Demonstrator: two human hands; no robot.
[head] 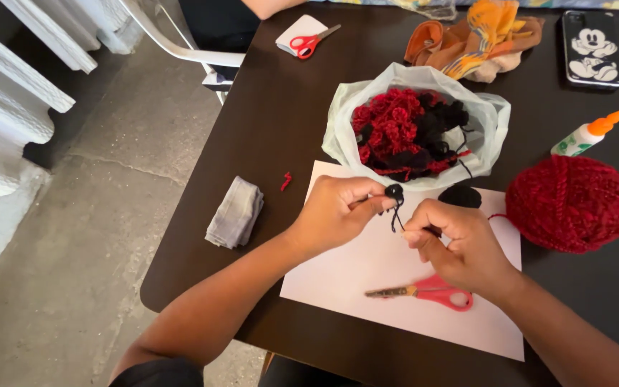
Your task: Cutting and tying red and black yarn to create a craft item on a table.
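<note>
Black yarn knot [394, 191] pinched by both hands (left hand [338, 211], right hand [456, 244]), red-handled scissors [424, 292] beneath

1. Two bare forearms, entering from the lower edge of the frame, one from lower left, one from lower right.
2. No sleeves over either forearm; uncovered from elbow to wrist.
3. Left hand [334, 213] bare: no glove, no ring, no watch or bracelet at the wrist.
4. Right hand [460, 247] likewise bare, with no jewellery or wristband visible.
5. Fingernails short and unpainted where visible on the right hand.
6. Dark clothing [157, 373] at the bottom left corner of the frame, black or near-black; cut and kind too cropped to tell.
7. More dark fabric at bottom centre, below the table edge, possibly the same clothing.
</note>
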